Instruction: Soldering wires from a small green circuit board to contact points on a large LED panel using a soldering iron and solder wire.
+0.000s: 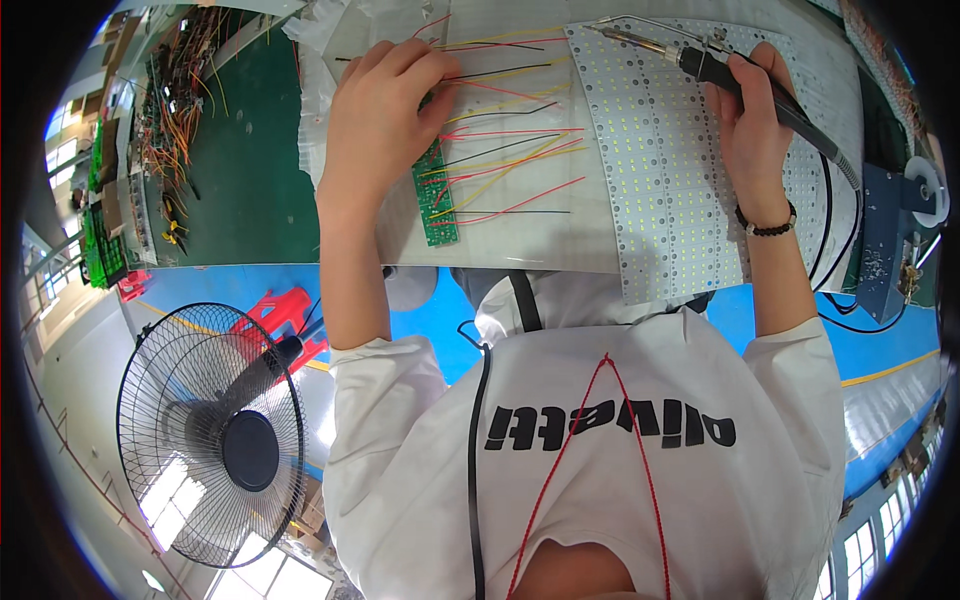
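Note:
My right hand (pixel 752 135) is closed around the black handle of a soldering iron (pixel 715 72). A thin metal tube runs along the iron, and its tip points left over a white LED panel sheet (pixel 660 190). At the left, my left hand (pixel 385 105) bends over the upper part of a long green circuit board (pixel 436 205). Its fingers and thumb are closed; what they pinch is hidden beneath them. Red, black and yellow wires (pixel 505 160) stretch rightward from the board, their far ends close to the panel's left edge.
A blue soldering wire feeder with a white spool (pixel 928 190) stands at the right, joined by black cables. Bundled wires (pixel 165 130) and yellow-handled pliers (pixel 174 232) lie on the far left, beside a green mat (pixel 245 150). A black fan (pixel 215 435) stands at lower left, near a red stool (pixel 275 315).

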Motion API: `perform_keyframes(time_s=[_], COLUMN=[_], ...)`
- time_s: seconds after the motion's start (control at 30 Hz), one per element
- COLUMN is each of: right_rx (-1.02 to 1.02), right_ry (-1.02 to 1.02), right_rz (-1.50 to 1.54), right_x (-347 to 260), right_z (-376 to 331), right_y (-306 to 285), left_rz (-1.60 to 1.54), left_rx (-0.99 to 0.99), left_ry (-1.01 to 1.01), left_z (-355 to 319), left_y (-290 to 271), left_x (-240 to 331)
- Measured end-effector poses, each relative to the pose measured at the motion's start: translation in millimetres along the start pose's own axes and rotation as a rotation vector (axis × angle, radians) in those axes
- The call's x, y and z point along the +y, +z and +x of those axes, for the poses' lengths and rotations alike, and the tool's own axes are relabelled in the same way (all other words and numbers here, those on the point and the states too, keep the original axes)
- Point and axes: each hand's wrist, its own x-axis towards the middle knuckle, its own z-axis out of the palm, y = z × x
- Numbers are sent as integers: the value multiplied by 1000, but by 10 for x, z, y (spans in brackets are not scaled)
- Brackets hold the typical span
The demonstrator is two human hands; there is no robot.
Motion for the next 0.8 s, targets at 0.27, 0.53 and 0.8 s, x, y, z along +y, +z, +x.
perform_keyframes(time_s=[0.27,0.53,0.8], right_rx=[-9,-22,-54], right_ry=[-8,-15,-50], right_rz=[-30,-16,-15], right_x=[-3,0,32], right_z=[-1,-8,20], right_y=[31,28,-26], left_rz=[-16,-18,91], left_rx=[-24,-35,27], left_ry=[127,165,113], left_z=[152,299,269], left_y=[116,240,349], left_x=[87,193,270])
